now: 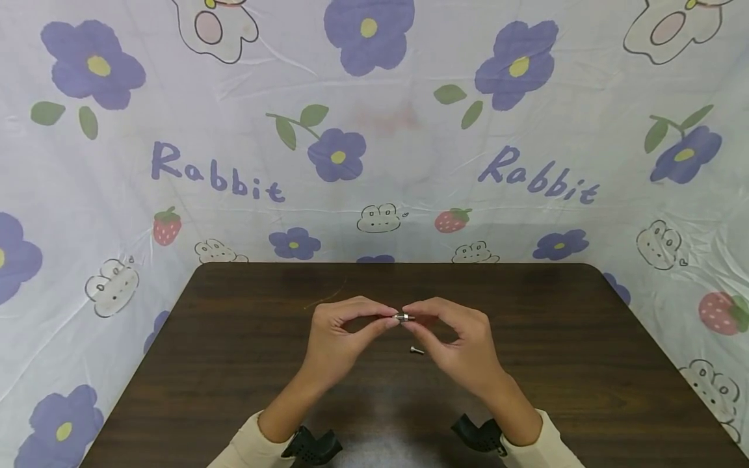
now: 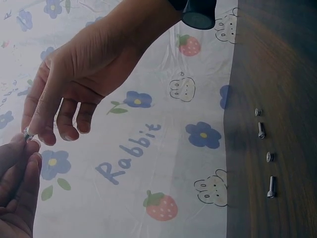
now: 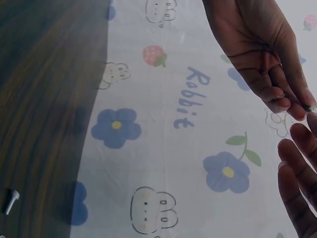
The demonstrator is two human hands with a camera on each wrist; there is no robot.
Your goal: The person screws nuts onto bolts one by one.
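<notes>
Pinching tiny shiny metal part [image 1: 404, 318], possibly threaded but mostly hidden, with fingers of left hand [image 1: 335, 335] and right hand [image 1: 466, 341], above dark wood-grain surface [image 1: 234, 364]. Lying below: two slim screws [image 2: 271, 188], two small round metal pieces [image 2: 270, 157]. Behind: creased flower-and-rabbit-print cloth [image 1: 409, 162].

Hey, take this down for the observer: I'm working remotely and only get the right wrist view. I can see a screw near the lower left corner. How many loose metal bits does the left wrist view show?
Observer: Four: two screws and two short pieces that look like nuts.

Operator: How are they laid out?

Observer: Roughly in a line, alternating nut-like piece and screw.

Operator: My picture shows mostly patterned cloth behind the work. Where is it happening?

Observer: Above the table; in the head view the left hand and right hand pinch a small metal part between them.
</notes>
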